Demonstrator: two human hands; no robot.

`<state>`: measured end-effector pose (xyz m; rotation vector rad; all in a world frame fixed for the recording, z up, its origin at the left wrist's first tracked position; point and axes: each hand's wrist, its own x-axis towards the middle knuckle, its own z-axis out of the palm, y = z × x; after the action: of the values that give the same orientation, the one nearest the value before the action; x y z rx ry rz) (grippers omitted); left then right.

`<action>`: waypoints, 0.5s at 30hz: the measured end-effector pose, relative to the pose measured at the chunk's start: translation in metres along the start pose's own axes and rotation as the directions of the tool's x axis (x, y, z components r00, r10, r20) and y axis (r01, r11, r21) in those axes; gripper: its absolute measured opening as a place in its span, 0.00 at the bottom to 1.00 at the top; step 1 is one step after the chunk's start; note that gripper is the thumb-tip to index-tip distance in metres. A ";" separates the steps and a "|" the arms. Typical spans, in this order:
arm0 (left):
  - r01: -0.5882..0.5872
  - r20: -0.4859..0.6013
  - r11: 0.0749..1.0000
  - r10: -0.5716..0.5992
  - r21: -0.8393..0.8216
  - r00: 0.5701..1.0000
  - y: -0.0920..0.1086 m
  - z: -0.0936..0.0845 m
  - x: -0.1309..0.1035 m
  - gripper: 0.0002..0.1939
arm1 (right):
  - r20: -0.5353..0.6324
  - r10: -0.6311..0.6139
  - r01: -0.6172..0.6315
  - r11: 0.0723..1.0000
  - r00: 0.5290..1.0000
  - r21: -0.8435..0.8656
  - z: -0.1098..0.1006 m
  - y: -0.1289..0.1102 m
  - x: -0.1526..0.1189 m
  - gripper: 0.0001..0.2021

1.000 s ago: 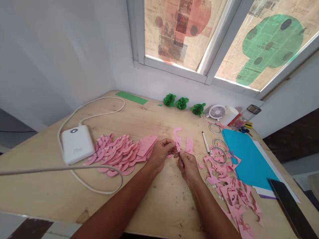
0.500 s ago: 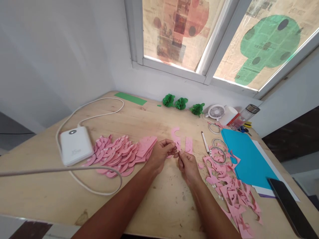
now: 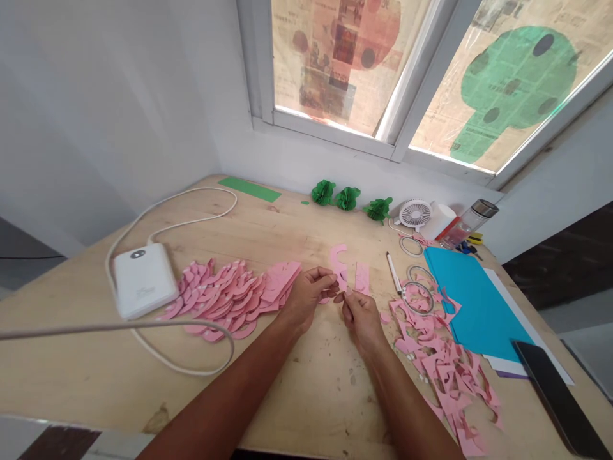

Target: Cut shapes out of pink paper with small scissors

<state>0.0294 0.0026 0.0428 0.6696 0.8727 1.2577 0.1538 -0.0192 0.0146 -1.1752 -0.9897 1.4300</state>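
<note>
Seemingly fine fingertip work just beside curved pink paper (image 3: 336, 250), with left hand (image 3: 306, 299) and right hand (image 3: 361, 316) pinched; cannot tell on what. Next calls for steady control.

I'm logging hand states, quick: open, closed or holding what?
Left hand: pinched closed; anything held is too small to tell.
Right hand: also pinched closed; anything held can't be made out.
</note>
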 end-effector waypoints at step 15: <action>0.019 -0.013 0.999 -0.020 -0.044 1.000 0.004 -0.001 0.001 0.09 | 0.006 -0.016 0.017 0.997 1.000 -0.074 0.002 0.002 0.000 0.19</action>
<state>0.0264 0.0040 0.0449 0.6173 0.8585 1.2615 0.1516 -0.0198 0.0132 -1.2147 -1.0610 1.3944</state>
